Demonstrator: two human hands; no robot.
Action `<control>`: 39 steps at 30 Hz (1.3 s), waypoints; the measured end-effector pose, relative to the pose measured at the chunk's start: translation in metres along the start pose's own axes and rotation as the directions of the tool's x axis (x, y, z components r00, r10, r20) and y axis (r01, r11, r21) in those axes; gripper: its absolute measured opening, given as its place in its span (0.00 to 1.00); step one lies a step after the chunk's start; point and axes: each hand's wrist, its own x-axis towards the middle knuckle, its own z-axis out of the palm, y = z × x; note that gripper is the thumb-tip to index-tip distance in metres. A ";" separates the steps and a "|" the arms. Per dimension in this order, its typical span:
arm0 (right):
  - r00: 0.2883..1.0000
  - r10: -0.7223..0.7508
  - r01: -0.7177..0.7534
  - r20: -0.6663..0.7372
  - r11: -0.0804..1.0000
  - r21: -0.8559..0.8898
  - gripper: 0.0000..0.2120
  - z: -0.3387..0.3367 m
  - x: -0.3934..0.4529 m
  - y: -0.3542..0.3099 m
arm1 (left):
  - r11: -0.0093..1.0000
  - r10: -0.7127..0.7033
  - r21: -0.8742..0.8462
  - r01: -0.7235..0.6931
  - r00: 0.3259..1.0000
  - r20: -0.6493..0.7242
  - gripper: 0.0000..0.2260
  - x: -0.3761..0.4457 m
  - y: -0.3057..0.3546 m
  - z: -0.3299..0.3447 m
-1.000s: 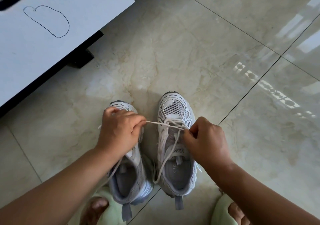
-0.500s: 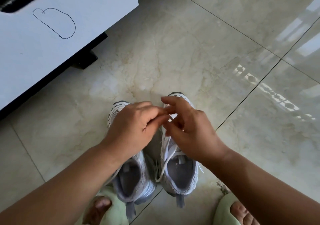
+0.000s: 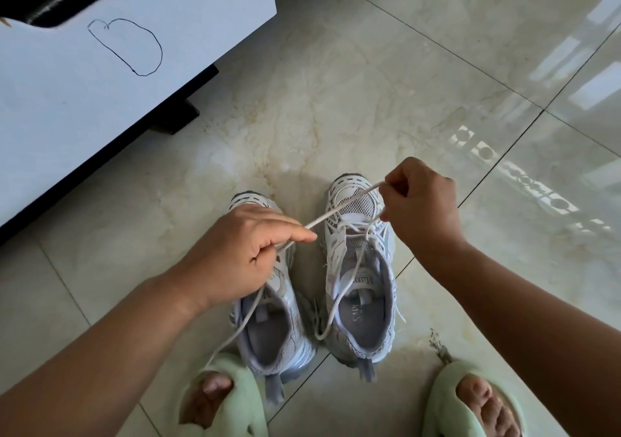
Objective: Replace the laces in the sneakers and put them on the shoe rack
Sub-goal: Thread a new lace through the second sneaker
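A white lace [image 3: 339, 213] is held taut btwn both hands, just below frame centre. On the L side it is pinched by the left hand [image 3: 242, 252], fingers curled round it, index finger stretched toward the R; the slack is seen trailing from under that hand down toward the lower left, ending near the left slipper [image 3: 232, 399]. On the R side the lace's upper end is gripped by the right hand [image 3: 420, 201], fingers curled tight round it, w/ a 2nd strand apparently caught at the lower edge of the same fist; exact finger contact there can't be told.

Below the hands, two white-and-grey sneakers are stood side by side on the floor, toes pointing to the top of the frame. The right sneaker [image 3: 361, 289] is only partly laced: a few crossings near the toe, a loose loop hung down over its inner side. The left sneaker [image 3: 268, 329] is partly hidden under the L hand.

A right slipper [image 3: 470, 399], pale green like the other, is seen at the bottom edge, toes showing. Glossy beige marble floor tiles [image 3: 369, 84] w/ dark grout lines fill most of the frame. A white cabinet [image 3: 84, 100] w/ a black doodle [image 3: 127, 45] drawn on it occupies the upper left.
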 end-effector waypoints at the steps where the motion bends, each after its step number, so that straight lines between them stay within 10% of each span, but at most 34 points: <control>1: 1.000 0.000 -0.001 0.014 1.000 0.025 0.03 0.001 -0.001 -0.001 | 1.000 0.001 0.009 -0.001 1.000 -0.007 0.18 0.000 0.000 0.001; 8: 0.943 -0.295 0.309 0.156 0.948 -0.076 0.02 0.005 -0.033 0.007 | 0.980 -0.201 -0.036 0.198 0.970 -0.134 0.05 0.010 -0.001 0.010; 18: 0.930 -0.207 0.260 0.304 0.955 -0.145 0.22 0.009 -0.048 0.002 | 0.913 -0.319 -0.322 0.250 0.930 -0.183 0.05 0.020 0.014 0.016; 22: 0.922 -0.264 0.293 0.283 0.954 -0.067 0.11 0.018 -0.042 -0.006 | 0.848 -0.409 -0.438 0.297 0.893 -0.187 0.06 0.019 0.014 0.016; 39: 0.861 -0.462 0.502 0.212 0.839 -0.210 0.17 0.028 -0.038 0.003 | 0.944 -0.330 -0.046 0.327 0.932 -0.147 0.16 0.016 0.018 0.028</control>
